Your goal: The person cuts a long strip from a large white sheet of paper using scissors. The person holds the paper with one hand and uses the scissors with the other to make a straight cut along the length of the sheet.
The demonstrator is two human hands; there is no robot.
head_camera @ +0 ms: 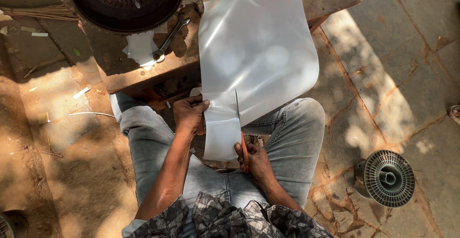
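Left hand (pixel 189 115): it grasps the left edge of the white sheet (pixel 256 51), the thumb lying on top of it and the fingers curled around the border, near the place where the narrow strip begins.
Right hand (pixel 253 159): it is clenched around the orange handles of the scissors (pixel 239 128), low over the right thigh.
Scissors: the blades point away from the person and stand in the sheet, at the right side of the narrow strip; the tips lie inside the white material.
White sheet: large, thin and a little glossy, it lies with its far part on the table (pixel 120 75) and bends down toward the person's lap; its lower part is a narrower strip (pixel 221 135) that hangs between the two hands.
Person: seated, in grey jeans (pixel 292 123) and a patterned shirt, knees apart, the sheet between them.
Table: low, brown and worn; it carries a big round dark motor housing (pixel 125 1), a metal spanner (pixel 170 39) just beside it and small white scraps (pixel 140 49) near the spanner.
Floor: stone slabs with cracks at the right, earth at the left.
Round ribbed metal part (pixel 385 178): it lies on the stone floor, well apart from the right knee.
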